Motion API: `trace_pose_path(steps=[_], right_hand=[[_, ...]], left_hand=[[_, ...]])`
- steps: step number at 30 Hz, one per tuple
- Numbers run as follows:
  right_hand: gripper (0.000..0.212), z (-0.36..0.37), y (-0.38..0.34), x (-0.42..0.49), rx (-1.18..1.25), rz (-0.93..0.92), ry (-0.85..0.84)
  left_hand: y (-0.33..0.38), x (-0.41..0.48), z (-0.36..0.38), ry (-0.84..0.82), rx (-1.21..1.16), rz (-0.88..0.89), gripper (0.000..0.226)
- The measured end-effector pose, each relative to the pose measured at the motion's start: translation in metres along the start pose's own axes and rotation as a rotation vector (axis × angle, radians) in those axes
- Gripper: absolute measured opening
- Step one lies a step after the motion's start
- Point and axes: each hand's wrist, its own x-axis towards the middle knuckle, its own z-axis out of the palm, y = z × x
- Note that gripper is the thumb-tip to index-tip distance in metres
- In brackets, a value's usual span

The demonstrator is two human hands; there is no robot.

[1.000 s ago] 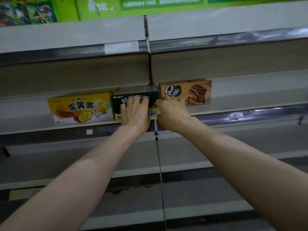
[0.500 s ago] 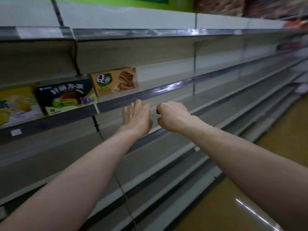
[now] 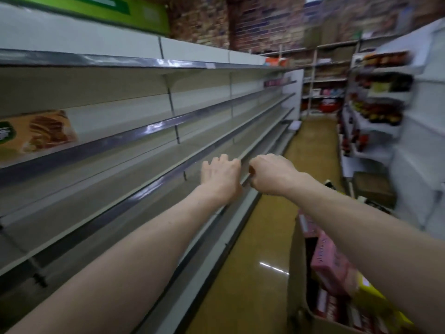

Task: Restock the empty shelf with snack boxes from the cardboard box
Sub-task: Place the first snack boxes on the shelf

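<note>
A long run of bare grey shelves (image 3: 149, 131) stretches along the left. One orange snack box (image 3: 36, 133) stands on the second shelf at the far left edge of view. My left hand (image 3: 220, 175) and my right hand (image 3: 272, 173) hang side by side in the air in front of the lower shelves, both loosely curled and holding nothing. At the bottom right stands the cardboard box (image 3: 297, 273), holding a pink snack box (image 3: 331, 263), a yellow one (image 3: 375, 295) and several red ones; my right forearm crosses over it.
A yellow-brown aisle floor (image 3: 250, 249) runs between the bare shelves and a stocked white shelf unit (image 3: 380, 112) on the right. A second brown carton (image 3: 372, 188) sits on the floor by that unit. More stocked racks and a brick wall close the far end.
My hands have left the dark box on the shelf and drawn back. The view has swung right, from facing the shelf to looking down the aisle, bringing the cardboard box into sight.
</note>
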Motion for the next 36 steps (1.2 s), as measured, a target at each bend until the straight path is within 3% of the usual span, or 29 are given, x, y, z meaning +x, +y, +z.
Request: trace_pose_path(steps=[4, 11, 20, 36], right_hand=[[0.024, -0.01, 0.07, -0.023, -0.009, 0.099, -0.015], [0.017, -0.021, 0.197, -0.06, 0.006, 0.283, -0.042], [0.013, -0.001, 0.319, -0.095, 0.04, 0.394, -0.085], [0.019, 0.082, 0.411, -0.095, 0.152, 0.528, -0.239]], left_hand=[[0.069, 0.017, -0.001, 0.006, -0.054, 0.104, 0.041], [0.18, 0.047, 0.006, -0.087, -0.193, 0.291, 0.054], [0.273, 0.087, 0.042, -0.2, -0.23, 0.298, 0.055], [0.348, 0.137, 0.133, -0.426, -0.334, 0.297, 0.059]])
